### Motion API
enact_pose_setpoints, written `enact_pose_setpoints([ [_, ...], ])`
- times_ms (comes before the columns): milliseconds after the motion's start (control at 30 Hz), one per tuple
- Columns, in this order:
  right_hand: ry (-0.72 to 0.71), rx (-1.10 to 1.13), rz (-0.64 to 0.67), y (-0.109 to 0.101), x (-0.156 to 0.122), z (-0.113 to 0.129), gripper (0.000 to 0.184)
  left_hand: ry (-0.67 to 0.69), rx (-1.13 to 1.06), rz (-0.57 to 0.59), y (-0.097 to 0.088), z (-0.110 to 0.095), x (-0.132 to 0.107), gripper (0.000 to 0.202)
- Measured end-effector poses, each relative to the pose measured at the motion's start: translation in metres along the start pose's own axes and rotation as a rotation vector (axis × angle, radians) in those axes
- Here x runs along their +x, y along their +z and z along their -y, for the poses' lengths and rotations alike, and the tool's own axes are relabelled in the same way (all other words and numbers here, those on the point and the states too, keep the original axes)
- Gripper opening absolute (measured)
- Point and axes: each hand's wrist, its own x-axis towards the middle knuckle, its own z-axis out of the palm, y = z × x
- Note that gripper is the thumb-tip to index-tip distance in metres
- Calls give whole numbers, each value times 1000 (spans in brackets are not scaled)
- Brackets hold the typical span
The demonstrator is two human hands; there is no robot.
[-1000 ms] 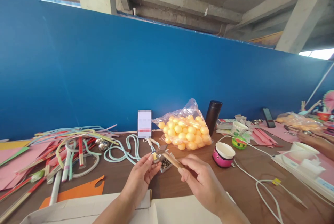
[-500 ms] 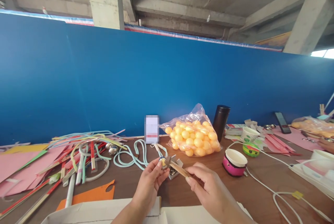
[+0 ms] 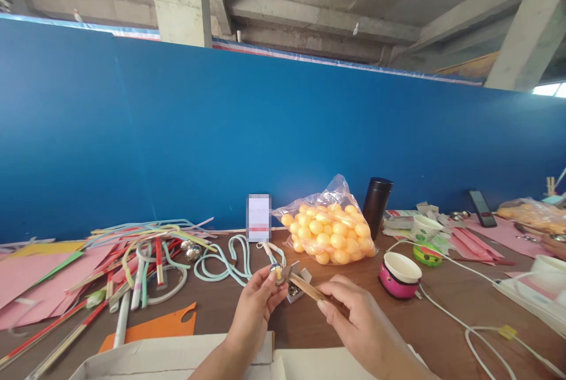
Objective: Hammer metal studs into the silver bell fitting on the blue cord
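Between the thumb and fingers of my left hand is a small shiny silver ball with a yellow patch. My right hand is closed round a wooden-handled tool, whose flat grey metal tip points left at the ball. The tip is right at the ball's side; whether it touches I cannot tell. Below and behind the tool sits a small open box with shiny metal pieces in it, partly covered by the tool and my left hand.
Behind my hands lie a bag of orange balls, a black bottle and a pale blue cord. A pink-banded paper cup and a white cable are at right. Coloured strips, an orange sheet and cardboard lie left and in front.
The tool's metal tip and the ball have turned slightly, and more of the ball's silver side shows. Both hands keep their grip; the whole view has shifted a little.
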Motion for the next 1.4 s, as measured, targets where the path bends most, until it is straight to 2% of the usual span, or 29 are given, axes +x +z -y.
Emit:
enact_pose_setpoints([
  [1200,17,-3,-1,1,-1,-8,13,31,91,-46,0,6,1,36],
  [1400,24,21,-9,1,0,-8,14,38,108,-8,-2,8,2,35],
])
